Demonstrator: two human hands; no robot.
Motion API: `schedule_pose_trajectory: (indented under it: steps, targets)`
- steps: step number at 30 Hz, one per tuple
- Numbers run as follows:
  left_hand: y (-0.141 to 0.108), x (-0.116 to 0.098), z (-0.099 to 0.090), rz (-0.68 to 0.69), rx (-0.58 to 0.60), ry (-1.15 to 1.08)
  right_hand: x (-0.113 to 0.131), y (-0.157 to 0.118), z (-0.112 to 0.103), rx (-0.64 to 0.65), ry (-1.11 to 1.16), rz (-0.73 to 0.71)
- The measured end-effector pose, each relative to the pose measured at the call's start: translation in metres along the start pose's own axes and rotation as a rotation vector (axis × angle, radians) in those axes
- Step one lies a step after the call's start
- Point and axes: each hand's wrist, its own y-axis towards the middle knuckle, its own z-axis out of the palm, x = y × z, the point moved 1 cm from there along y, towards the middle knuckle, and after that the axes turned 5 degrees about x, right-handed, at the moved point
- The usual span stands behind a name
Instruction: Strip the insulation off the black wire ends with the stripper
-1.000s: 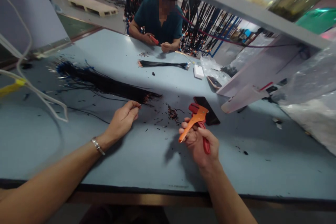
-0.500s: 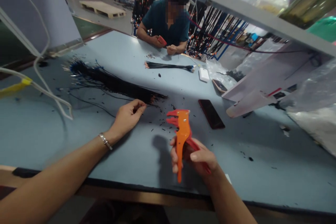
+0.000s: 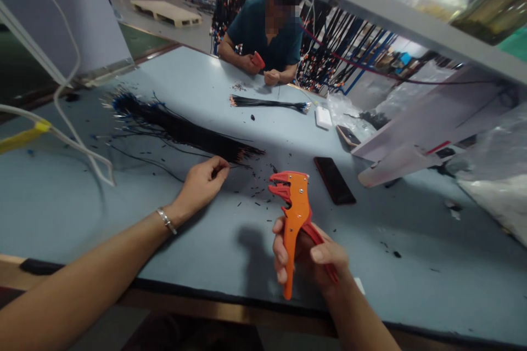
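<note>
My right hand (image 3: 308, 252) is wrapped round the handles of an orange and red wire stripper (image 3: 297, 214), whose jaws point up and to the left above the table. My left hand (image 3: 205, 180) is pinched near the copper-tipped end of a large bundle of black wires (image 3: 185, 132). A thin black wire (image 3: 144, 162) runs across the table to that hand; whether the fingertips grip it is too small to tell. Small black scraps lie on the table between my hands.
A black phone (image 3: 334, 180) lies right of the stripper. Further back are a smaller wire bundle (image 3: 269, 102), a white box (image 3: 323, 118) and a second phone (image 3: 348, 135). Across the table (image 3: 411, 290) a person (image 3: 257, 33) holds a red tool. White cables (image 3: 82, 148) hang at left.
The wire stripper and my right hand have shifted slightly right and down. My left hand stays pinched in nearly the same place. The person opposite has raised the red tool a little.
</note>
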Motion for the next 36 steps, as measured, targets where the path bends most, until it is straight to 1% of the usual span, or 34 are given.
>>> schedule_pose_trajectory:
  steps: [4,12,19,21,24,25,27,31,34,36]
  targets:
    - [-0.001,-0.002,0.001,0.019,0.02,0.006,-0.003,0.004,-0.002,-0.022,-0.031,0.013]
    - [-0.002,0.0,0.004,0.038,0.034,0.004,-0.012,0.006,0.0,0.06,-0.082,0.082]
    - [-0.003,0.001,0.002,0.051,0.035,-0.002,-0.016,0.007,0.0,0.05,-0.045,0.129]
    - [-0.004,0.001,0.002,0.055,0.029,-0.004,-0.019,0.005,0.0,0.085,0.0,0.156]
    - [-0.005,0.0,0.001,0.041,0.019,-0.036,-0.023,0.001,0.002,0.15,0.057,0.237]
    - [-0.005,0.0,0.001,0.035,0.015,-0.058,-0.024,0.001,0.003,0.147,0.049,0.255]
    - [-0.005,-0.003,0.0,0.042,0.019,-0.118,-0.024,0.001,0.004,0.087,-0.011,0.243]
    - [-0.005,-0.009,0.0,0.086,0.1,-0.221,-0.021,0.009,0.003,-0.059,-0.13,0.1]
    - [-0.006,-0.013,0.0,0.106,0.164,-0.254,-0.021,0.015,0.0,-0.102,-0.13,0.035]
    - [-0.006,-0.015,-0.001,0.104,0.188,-0.252,-0.021,0.017,-0.001,-0.106,-0.127,0.022]
